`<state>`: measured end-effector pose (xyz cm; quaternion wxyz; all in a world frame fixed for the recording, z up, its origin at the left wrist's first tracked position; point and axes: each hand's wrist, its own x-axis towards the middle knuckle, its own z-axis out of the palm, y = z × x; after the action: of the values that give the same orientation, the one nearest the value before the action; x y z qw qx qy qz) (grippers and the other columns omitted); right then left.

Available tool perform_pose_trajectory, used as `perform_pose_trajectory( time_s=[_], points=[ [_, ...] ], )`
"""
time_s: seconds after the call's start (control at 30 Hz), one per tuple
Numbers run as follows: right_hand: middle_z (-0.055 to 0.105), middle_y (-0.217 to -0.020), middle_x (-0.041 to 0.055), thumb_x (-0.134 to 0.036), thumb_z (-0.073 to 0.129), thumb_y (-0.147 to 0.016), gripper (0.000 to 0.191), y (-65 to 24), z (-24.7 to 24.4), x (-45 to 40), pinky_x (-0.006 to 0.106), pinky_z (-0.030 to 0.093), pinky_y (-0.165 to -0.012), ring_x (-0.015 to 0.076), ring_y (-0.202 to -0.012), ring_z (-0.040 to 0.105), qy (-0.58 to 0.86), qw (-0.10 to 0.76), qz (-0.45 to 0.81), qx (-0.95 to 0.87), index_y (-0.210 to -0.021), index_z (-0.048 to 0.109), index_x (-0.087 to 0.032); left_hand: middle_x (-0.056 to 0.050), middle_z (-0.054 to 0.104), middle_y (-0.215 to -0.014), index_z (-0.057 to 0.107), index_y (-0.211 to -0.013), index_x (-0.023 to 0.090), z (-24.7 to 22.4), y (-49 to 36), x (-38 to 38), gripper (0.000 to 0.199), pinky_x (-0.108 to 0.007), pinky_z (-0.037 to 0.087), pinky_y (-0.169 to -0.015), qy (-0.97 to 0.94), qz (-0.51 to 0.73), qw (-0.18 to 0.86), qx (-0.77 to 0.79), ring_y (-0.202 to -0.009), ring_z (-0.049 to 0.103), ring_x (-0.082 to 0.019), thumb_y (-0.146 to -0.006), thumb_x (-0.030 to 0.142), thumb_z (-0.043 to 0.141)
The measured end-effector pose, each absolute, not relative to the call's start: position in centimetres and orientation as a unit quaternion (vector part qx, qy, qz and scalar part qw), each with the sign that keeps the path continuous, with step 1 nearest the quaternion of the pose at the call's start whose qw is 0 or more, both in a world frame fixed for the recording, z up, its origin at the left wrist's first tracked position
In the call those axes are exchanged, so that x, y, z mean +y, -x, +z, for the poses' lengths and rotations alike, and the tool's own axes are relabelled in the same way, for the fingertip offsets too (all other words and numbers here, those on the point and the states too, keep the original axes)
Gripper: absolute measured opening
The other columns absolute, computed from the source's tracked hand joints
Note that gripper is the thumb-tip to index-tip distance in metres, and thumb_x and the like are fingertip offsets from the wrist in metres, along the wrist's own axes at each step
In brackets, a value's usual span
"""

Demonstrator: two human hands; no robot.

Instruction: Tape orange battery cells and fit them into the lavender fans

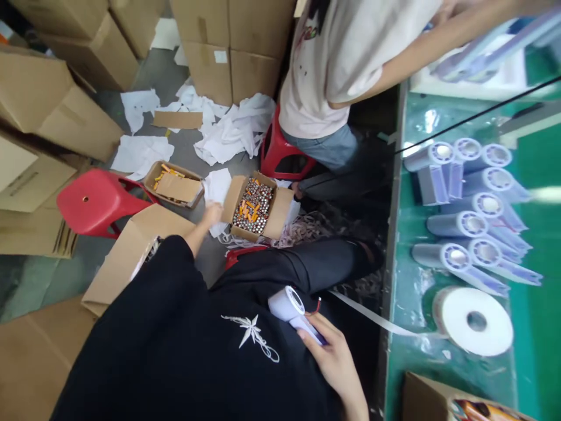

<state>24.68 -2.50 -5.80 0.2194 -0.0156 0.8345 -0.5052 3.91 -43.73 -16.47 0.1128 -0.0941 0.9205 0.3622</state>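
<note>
My right hand is closed around the handle of a pale lavender handheld fan housing, held in front of my black shirt. A red wire with a small white connector sticks out beside its round head. My left hand is stretched out low, beside the flap of an open cardboard box. Its fingers are blurred, and whether it touches the flap or holds anything cannot be made out. Inside that box are many silver round-ended pieces and loose orange cylinders that look like battery cells.
Similar fan housings and a white tape roll lie on the green bench at right. A co-worker sits on a red stool. Another red stool, a smaller box, paper scraps and large cartons surround me.
</note>
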Motion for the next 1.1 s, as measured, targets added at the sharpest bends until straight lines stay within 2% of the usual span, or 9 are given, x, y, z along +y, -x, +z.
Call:
perform_pose_trajectory(
  time_s=[0.13, 0.2, 0.3, 0.43, 0.6, 0.7, 0.8, 0.9, 1.1],
  points=[
    [0.085, -0.099, 0.0114, -0.058, 0.072, -0.099, 0.04, -26.1, -5.7, -2.9, 0.03, 0.066, -0.073, 0.0263, -0.084, 0.082, -0.063, 0.139, -0.516, 0.843, -0.1, 0.089, -0.021, -0.012, 0.075, -0.122, 0.073, -0.121, 0.015, -17.8, -2.9, -30.8, 0.041, -0.047, 0.063, -0.101, -0.078, 0.451, 0.2, 0.866, -0.11, 0.073, -0.025, -0.11, 0.053, 0.062],
    [0.083, -0.095, 0.0098, -0.054, 0.07, -0.102, 0.037, -26.1, -4.9, -2.9, 0.03, 0.066, -0.072, 0.0251, -0.082, 0.081, -0.074, 0.093, -0.518, 0.847, -0.099, 0.088, -0.022, -0.014, 0.078, -0.108, 0.075, -0.104, 0.014, -16.1, -3.3, -25.1, 0.061, -0.044, 0.062, -0.098, -0.203, 0.484, 0.239, 0.817, -0.103, 0.076, -0.025, -0.111, 0.067, 0.047],
    [0.083, -0.096, 0.0081, -0.045, 0.072, -0.103, 0.026, -25.7, -3.7, -2.5, 0.031, 0.066, -0.075, 0.0239, -0.083, 0.08, -0.097, -0.02, -0.476, 0.874, -0.106, 0.085, -0.023, -0.015, 0.08, -0.109, 0.076, -0.114, 0.015, -12.3, -4.2, -20.0, 0.075, -0.039, 0.062, -0.094, -0.416, 0.506, 0.325, 0.682, -0.101, 0.078, -0.026, -0.098, 0.085, 0.055],
    [0.084, -0.103, 0.0085, -0.026, 0.08, -0.099, 0.012, -26.0, -2.7, -2.3, 0.037, 0.067, -0.079, 0.0246, -0.089, 0.08, -0.12, -0.263, -0.341, 0.894, -0.111, 0.078, -0.025, -0.015, 0.078, -0.128, 0.068, -0.141, 0.022, -7.6, -4.1, -17.0, 0.079, -0.042, 0.059, -0.105, -0.552, 0.495, 0.376, 0.556, -0.115, 0.077, -0.03, -0.08, 0.067, 0.09],
    [0.08, -0.121, 0.0124, -0.007, 0.076, -0.093, 0.025, -27.8, -2.5, -2.3, 0.049, 0.067, -0.093, 0.03, -0.114, 0.078, -0.168, -0.447, -0.228, 0.848, -0.109, 0.069, -0.026, -0.015, 0.073, -0.13, 0.071, -0.125, 0.024, -4.7, -0.1, -13.3, 0.052, -0.046, 0.06, -0.104, -0.541, 0.567, 0.185, 0.594, -0.118, 0.073, -0.03, -0.086, 0.052, 0.088],
    [0.078, -0.115, 0.0113, -0.007, 0.074, -0.092, 0.026, -29.0, -2.8, -1.5, 0.047, 0.067, -0.087, 0.0275, -0.105, 0.077, -0.211, -0.484, -0.206, 0.824, -0.11, 0.069, -0.025, -0.01, 0.069, -0.119, 0.067, -0.118, 0.024, -4.0, 3.4, -11.0, 0.05, -0.045, 0.059, -0.1, -0.474, 0.568, 0.019, 0.673, -0.111, 0.07, -0.028, -0.086, 0.057, 0.087],
    [0.078, -0.107, 0.0088, -0.004, 0.07, -0.092, 0.027, -29.9, -3.2, -0.8, 0.043, 0.065, -0.08, 0.0248, -0.095, 0.077, -0.219, -0.489, -0.208, 0.818, -0.109, 0.069, -0.026, -0.01, 0.066, -0.11, 0.065, -0.109, 0.024, -4.4, 5.3, -8.3, 0.058, -0.05, 0.056, -0.104, -0.452, 0.463, -0.098, 0.756, -0.111, 0.066, -0.032, -0.076, 0.064, 0.091],
    [0.079, -0.106, 0.0086, -0.003, 0.068, -0.092, 0.028, -30.2, -3.5, -0.6, 0.043, 0.065, -0.079, 0.0249, -0.093, 0.078, -0.223, -0.478, -0.22, 0.821, -0.107, 0.07, -0.026, -0.017, 0.067, -0.119, 0.067, -0.111, 0.021, -6.0, 4.2, -5.3, 0.06, -0.059, 0.05, -0.108, -0.431, 0.341, -0.106, 0.829, -0.119, 0.063, -0.04, -0.078, 0.065, 0.089],
    [0.081, -0.108, 0.0098, -0.003, 0.065, -0.092, 0.028, -30.2, -4.0, -1.2, 0.043, 0.067, -0.08, 0.0254, -0.094, 0.079, -0.205, -0.455, -0.267, 0.824, -0.108, 0.072, -0.026, -0.031, 0.058, -0.153, 0.059, -0.151, 0.015, -6.9, -1.6, -2.2, 0.068, -0.07, 0.038, -0.114, -0.437, 0.236, -0.112, 0.861, -0.14, 0.053, -0.052, -0.097, 0.054, 0.072]
  ],
)
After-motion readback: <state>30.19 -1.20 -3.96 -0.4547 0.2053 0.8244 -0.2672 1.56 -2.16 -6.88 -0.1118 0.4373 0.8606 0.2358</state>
